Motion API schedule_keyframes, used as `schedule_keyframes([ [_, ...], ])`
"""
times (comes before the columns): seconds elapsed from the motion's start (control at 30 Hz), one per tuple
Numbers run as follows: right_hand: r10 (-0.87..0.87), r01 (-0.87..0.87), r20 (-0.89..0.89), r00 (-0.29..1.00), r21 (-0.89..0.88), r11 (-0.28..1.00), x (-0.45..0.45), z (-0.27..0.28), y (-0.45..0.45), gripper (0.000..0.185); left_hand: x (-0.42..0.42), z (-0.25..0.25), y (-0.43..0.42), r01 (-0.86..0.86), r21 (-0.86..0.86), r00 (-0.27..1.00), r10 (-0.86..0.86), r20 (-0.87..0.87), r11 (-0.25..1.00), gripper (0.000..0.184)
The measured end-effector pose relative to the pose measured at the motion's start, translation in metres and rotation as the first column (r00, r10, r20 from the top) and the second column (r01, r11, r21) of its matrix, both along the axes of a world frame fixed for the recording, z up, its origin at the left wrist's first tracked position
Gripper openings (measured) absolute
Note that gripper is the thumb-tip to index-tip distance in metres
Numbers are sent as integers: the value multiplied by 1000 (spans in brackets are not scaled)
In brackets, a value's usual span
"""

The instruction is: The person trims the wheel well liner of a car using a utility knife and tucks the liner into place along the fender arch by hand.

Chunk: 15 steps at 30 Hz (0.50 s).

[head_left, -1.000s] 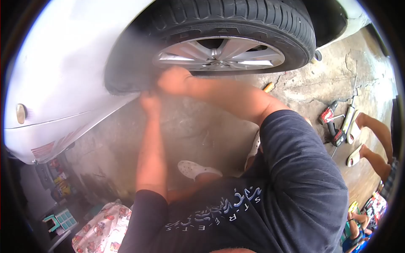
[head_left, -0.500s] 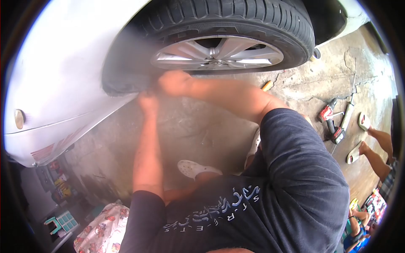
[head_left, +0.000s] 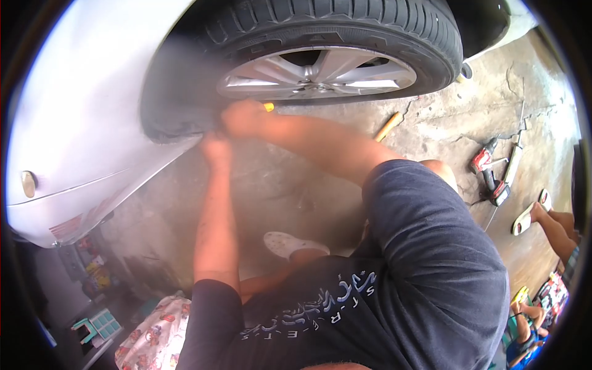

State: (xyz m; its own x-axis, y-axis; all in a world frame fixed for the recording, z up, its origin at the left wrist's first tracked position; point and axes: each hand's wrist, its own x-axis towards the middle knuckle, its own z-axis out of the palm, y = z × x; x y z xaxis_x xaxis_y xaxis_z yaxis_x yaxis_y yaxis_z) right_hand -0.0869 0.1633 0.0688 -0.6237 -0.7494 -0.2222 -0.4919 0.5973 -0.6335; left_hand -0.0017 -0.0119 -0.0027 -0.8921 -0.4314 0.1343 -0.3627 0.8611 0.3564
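A white car's fender [head_left: 92, 111] curves round a black tyre [head_left: 370, 37] with a silver spoked rim [head_left: 320, 77]. Below the rim's left side, my right hand [head_left: 243, 117] is closed round a tool whose yellow end [head_left: 269, 106] sticks out on its right. Just below and left of it, my left hand [head_left: 216, 147] is closed at the lower corner of the wheel arch, beside the fender's edge. A blurred patch covers the fingertips of both hands, and what the left one grips is hidden.
On the concrete floor [head_left: 431, 117] lie a yellow-orange handle [head_left: 388, 126], a red and black power drill [head_left: 490, 176] and a long grey tool [head_left: 513, 163]. Another person's sandalled feet [head_left: 524, 219] stand at the right. Patterned cloth [head_left: 154, 336] and a teal organiser [head_left: 105, 324] are lower left.
My right hand has shifted slightly left, and the tool's yellow end now shows beside it. More of the yellow-orange handle on the floor is visible. The other person's feet have moved.
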Motion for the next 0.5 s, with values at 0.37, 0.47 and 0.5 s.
schedule_keyframes([
  [0.37, 160, -168, -202, 966, -23, 986, -8, 12, 11, 33, -3, 35, 5, 111, -301, 946, -7, 325, 947, 50],
  [0.47, 198, -206, -237, 951, -6, 979, -11, 5, 8, 33, -3, 36, 3, 133, -345, 923, 10, 384, 929, 25],
  [0.5, 197, -204, -238, 951, -6, 979, -12, 4, 8, 33, -4, 35, 3, 135, -345, 924, 8, 383, 929, 25],
])
